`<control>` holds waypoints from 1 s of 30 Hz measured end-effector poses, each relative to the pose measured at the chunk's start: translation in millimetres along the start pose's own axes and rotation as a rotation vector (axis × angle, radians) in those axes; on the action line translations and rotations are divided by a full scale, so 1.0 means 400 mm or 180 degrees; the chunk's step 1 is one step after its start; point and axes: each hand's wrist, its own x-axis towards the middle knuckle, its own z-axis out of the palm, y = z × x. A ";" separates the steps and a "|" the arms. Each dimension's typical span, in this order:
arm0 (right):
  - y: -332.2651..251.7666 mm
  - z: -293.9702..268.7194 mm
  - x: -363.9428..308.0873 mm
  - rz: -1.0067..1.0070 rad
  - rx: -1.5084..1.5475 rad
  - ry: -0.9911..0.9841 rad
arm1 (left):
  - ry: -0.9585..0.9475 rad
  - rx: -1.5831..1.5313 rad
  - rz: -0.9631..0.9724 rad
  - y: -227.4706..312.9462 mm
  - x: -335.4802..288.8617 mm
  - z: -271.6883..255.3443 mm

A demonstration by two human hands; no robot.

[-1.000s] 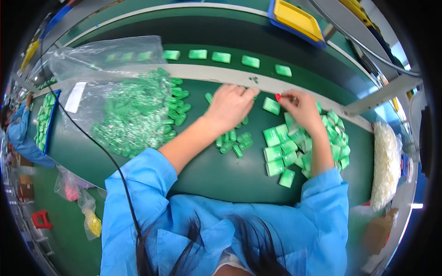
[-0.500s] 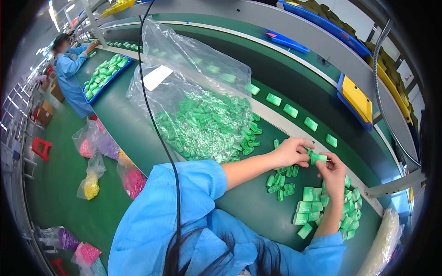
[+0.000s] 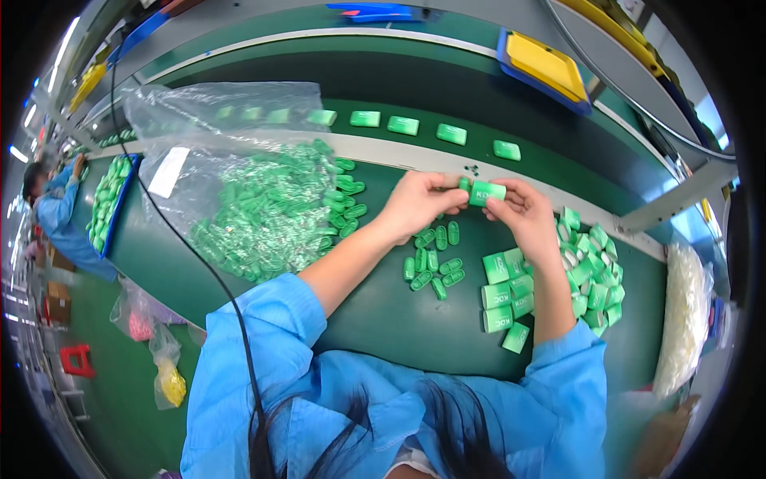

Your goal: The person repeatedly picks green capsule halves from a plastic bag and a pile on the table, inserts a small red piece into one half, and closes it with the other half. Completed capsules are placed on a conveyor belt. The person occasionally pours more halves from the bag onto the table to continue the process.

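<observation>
My right hand (image 3: 523, 214) grips a small green box-shaped sleeve (image 3: 488, 193) between thumb and fingers, its printed side facing up. At the sleeve's left end, my left hand (image 3: 424, 201) pinches a small green oval plastic piece (image 3: 464, 184); whether the two parts touch is hard to tell. Below the left hand lie several loose green oval pieces (image 3: 432, 260) on the dark green table. Beside my right forearm are green sleeves, some in a neat group (image 3: 498, 295) and others in a loose heap (image 3: 594, 275).
A clear plastic bag (image 3: 263, 203) full of green oval pieces lies left. Behind the hands, green finished-looking pieces (image 3: 403, 125) sit in a row on the belt. A metal bracket (image 3: 678, 195) and a stuffed plastic bag (image 3: 685, 315) stand right. A co-worker (image 3: 56, 209) is far left.
The view has swung, so the table and bag appear farther left. Both hands remain together around the sleeve and oval piece; the sleeve's printed side now shows more plainly.
</observation>
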 end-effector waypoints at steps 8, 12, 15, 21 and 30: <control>0.030 0.002 0.002 0.0107 0.0449 0.0036 | 0.0230 0.0308 0.0004 0.001 -0.008 0.019; 0.025 0.007 -0.002 -0.0126 0.0251 0.0086 | 0.0376 0.0970 0.0211 0.024 -0.018 0.024; 0.019 0.010 0.001 -0.0258 0.0135 0.0146 | 0.0474 0.1170 0.0447 0.030 -0.016 0.024; 0.033 0.031 -0.011 -0.0369 -0.0151 0.0425 | 0.0812 0.1888 0.0747 -0.001 -0.039 0.066; 0.030 0.068 -0.023 -0.0930 -0.0961 0.0905 | 0.0511 0.1582 0.0676 0.010 -0.039 0.075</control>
